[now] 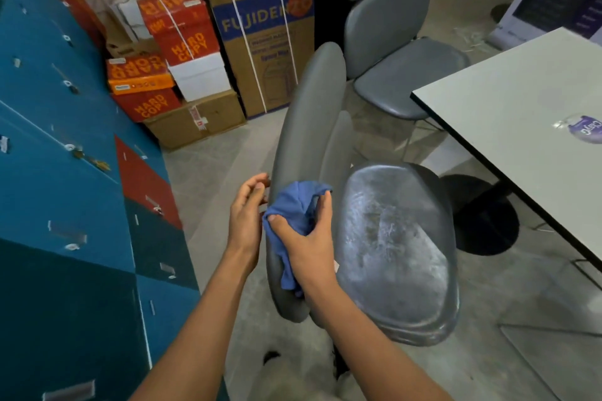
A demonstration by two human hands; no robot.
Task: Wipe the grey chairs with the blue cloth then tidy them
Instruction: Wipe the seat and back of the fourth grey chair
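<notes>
The right hand squeezes the soft, floppy blue cloth against the chair back — easy to bunch — while the left hand beside it holds nothing, fingers bent.

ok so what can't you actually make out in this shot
Only the head view:
- Near grey chair: its legs are hidden under the seat and by the arms.
- Backrest: the part under the blue cloth and right hand is covered.
- Left hand: contact with the backrest edge is unclear.
- Bottle on the white table: cut off by the right edge, label blurred.
- Far grey chair: top cut by the frame.
</notes>
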